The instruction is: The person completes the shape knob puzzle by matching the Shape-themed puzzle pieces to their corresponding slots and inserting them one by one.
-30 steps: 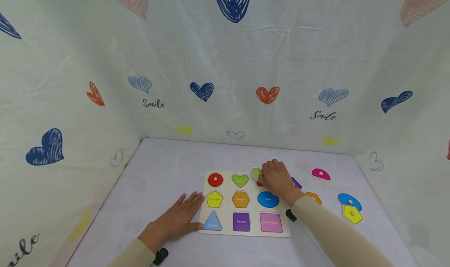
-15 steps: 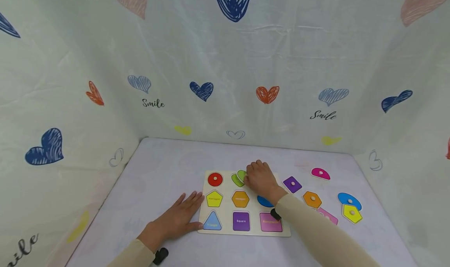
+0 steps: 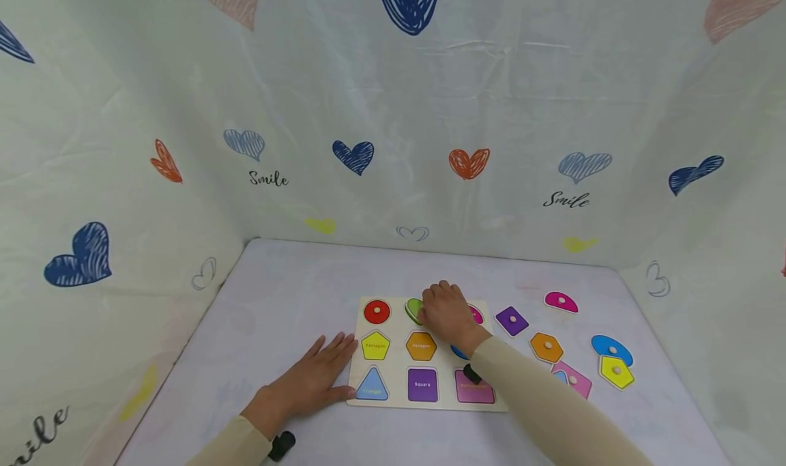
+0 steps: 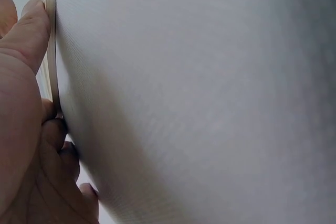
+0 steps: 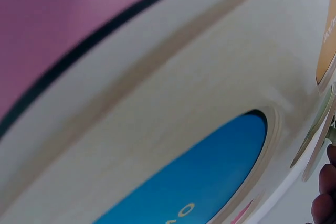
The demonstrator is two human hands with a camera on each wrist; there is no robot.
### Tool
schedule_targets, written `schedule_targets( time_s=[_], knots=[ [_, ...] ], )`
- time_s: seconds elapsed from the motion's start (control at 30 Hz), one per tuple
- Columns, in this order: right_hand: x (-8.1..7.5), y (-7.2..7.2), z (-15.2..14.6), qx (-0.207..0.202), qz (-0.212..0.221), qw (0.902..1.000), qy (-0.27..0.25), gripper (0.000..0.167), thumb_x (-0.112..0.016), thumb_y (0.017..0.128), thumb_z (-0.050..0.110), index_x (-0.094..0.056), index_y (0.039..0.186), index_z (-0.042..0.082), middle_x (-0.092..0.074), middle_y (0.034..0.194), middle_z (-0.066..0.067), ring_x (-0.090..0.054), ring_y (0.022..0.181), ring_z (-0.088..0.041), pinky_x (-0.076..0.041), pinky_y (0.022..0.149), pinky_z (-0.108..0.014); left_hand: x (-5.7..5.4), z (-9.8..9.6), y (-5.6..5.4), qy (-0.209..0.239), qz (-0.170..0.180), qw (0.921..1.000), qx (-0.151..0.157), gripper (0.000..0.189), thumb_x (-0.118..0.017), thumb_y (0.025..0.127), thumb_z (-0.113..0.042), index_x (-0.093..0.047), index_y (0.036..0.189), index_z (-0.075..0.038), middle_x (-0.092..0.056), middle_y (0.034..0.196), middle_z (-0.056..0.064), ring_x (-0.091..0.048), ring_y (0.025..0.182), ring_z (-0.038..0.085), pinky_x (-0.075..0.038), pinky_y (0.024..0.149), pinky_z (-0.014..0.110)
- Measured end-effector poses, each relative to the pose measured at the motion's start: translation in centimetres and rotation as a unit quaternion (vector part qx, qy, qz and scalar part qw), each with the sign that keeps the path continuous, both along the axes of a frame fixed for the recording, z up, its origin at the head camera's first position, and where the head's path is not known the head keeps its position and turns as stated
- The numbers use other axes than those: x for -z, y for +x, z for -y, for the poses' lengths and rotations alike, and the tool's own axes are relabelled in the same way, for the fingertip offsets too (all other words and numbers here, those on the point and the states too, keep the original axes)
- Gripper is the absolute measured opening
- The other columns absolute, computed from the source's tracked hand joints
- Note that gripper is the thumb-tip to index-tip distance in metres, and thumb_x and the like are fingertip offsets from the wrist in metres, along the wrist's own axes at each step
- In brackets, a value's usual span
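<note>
A pale shape puzzle board (image 3: 398, 392) lies on the table, its printed recesses bearing shape names. My right hand (image 3: 451, 317) pinches a green heart puzzle piece (image 3: 414, 308) over the heart recess in the top row. The fingers hide the right part of that piece. In the right wrist view, fingers (image 5: 326, 187) show at the right edge, beyond the blue oval recess (image 5: 194, 177). My left hand (image 3: 312, 376) lies with fingers spread at the board's left side. In the left wrist view, its thumb (image 4: 30, 38) touches the board's edge (image 4: 51, 51).
A red circle piece (image 3: 377, 312) sits in the top left recess. Loose knobbed pieces lie right of the board: a purple square (image 3: 512, 321), orange hexagon (image 3: 546, 347), pink rectangle (image 3: 577, 382), magenta half circle (image 3: 561, 302), blue oval (image 3: 608, 346) and yellow pentagon (image 3: 616, 372), the last two overlapping.
My right hand has moved left with the green heart piece, from the board's top right to the heart recess, and lowered it there. The left hand has stayed in place.
</note>
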State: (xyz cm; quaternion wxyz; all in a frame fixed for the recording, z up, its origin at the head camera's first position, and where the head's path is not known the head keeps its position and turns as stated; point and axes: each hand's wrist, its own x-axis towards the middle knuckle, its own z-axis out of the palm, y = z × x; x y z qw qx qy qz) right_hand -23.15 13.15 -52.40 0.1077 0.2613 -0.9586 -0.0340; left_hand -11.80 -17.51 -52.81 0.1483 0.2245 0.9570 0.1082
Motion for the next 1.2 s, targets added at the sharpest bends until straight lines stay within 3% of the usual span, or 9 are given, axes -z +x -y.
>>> schedule_targets(
  time_s=[0.37,1.2],
  knots=[
    [-0.08,0.00,0.72,0.010,0.016,0.9994,0.029,0.029,-0.067,0.102,0.032,-0.067,0.105,0.003,-0.066,0.094,-0.007,-0.053,0.088,-0.024,-0.051,0.081,-0.035,-0.05,0.07,-0.05,0.004,0.001,1.0000,0.003,0.097,-0.066,0.093,-0.067,-0.028,0.168,-0.018,-0.029,0.175,-0.001,-0.020,0.164,0.023,-0.014,0.134,0.054],
    [0.53,-0.15,0.88,0.027,0.038,0.9986,0.027,0.031,-0.065,0.103,0.034,-0.067,0.107,0.004,-0.065,0.097,-0.007,-0.052,0.093,-0.024,-0.050,0.085,-0.036,0.21,0.12,-0.14,0.009,0.004,1.0000,0.000,0.098,-0.065,0.093,-0.068,-0.028,0.168,-0.018,-0.029,0.175,-0.001,-0.019,0.164,0.024,-0.013,0.134,0.054]
  ],
)
